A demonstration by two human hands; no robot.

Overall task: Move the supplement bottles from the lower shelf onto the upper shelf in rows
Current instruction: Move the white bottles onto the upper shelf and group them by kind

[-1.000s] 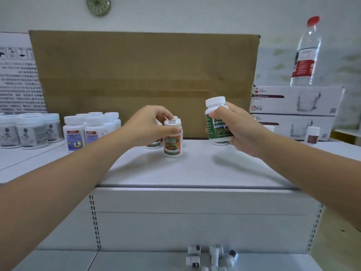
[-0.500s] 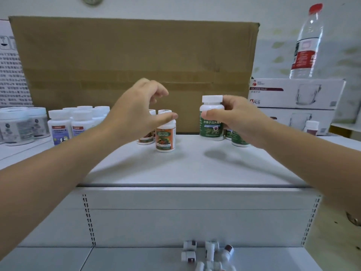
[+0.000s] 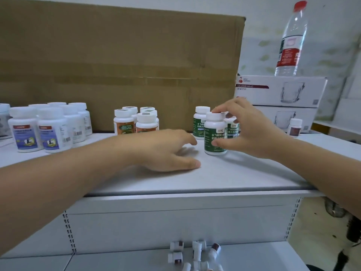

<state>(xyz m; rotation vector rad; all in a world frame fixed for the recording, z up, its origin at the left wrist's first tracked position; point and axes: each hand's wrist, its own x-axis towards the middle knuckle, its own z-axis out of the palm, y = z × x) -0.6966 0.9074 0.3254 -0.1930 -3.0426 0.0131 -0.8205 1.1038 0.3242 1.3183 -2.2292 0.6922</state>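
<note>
A green-labelled supplement bottle (image 3: pixel 214 133) with a white cap stands on the white upper shelf (image 3: pixel 214 177), in front of two more green bottles (image 3: pixel 199 122). My right hand (image 3: pixel 252 130) holds it, thumb on its side and fingertips at the cap. My left hand (image 3: pixel 166 149) hovers palm down just over the shelf with relaxed fingers, holding nothing. Behind it stand several orange-labelled bottles (image 3: pixel 124 122). Several small white bottles (image 3: pixel 195 253) lie jumbled on the lower shelf (image 3: pixel 254 257).
Several blue-labelled bottles (image 3: pixel 50 132) stand in rows at the left. A big cardboard box (image 3: pixel 117 65) backs the upper shelf. At the right are stacked glass-mug boxes (image 3: pixel 281 90), a water bottle (image 3: pixel 291 40) on top and a small brown-labelled bottle (image 3: pixel 295 127).
My right hand has set the green bottle down on the upper shelf in front of the other green ones. My left hand has let go of the orange bottle and dropped toward the shelf front.
</note>
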